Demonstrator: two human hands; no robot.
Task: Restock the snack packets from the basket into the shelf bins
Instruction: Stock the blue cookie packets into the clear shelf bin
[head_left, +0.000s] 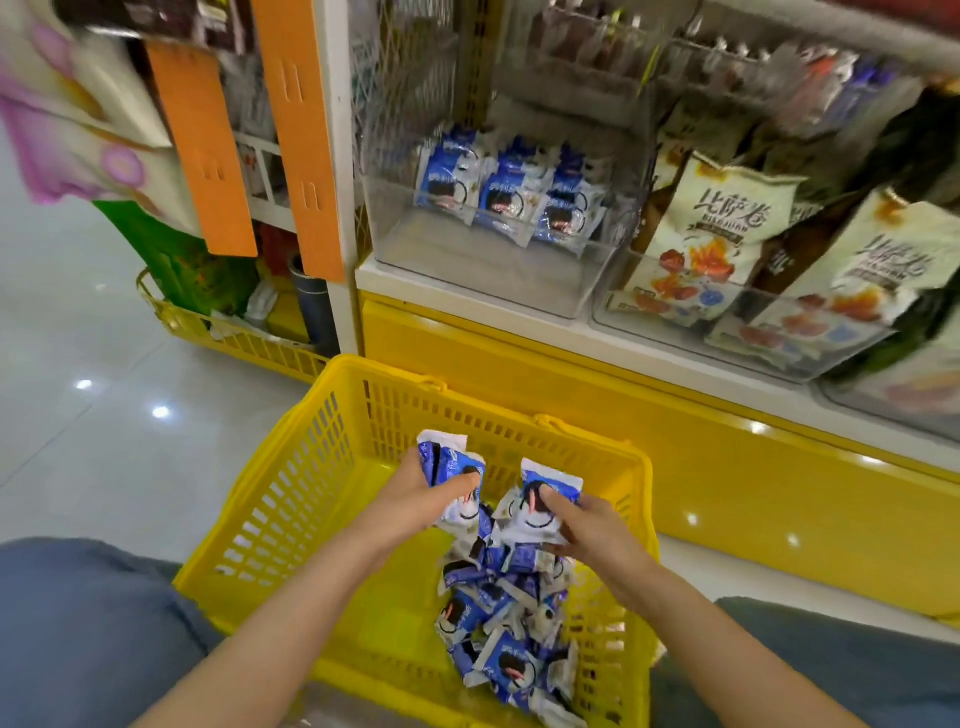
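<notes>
Snack packets (509, 623): blue-and-white pouches, heaped loose in the yellow basket (291, 493). Judged light, soft and crinkly, with slick film and contents that probably crush.

Your left grip (415, 499) is closed round a small stack (454, 470) of them, thumb across the front. Your right grip (592, 525) pinches a single packet (540, 499), thumb on its face.

Hold them by the flat faces and don't squeeze. The clear shelf bin (493, 280) above has a few packets leaning at its back.

Blue packets (498, 618) heaped in yellow basket (306, 467).
</notes>
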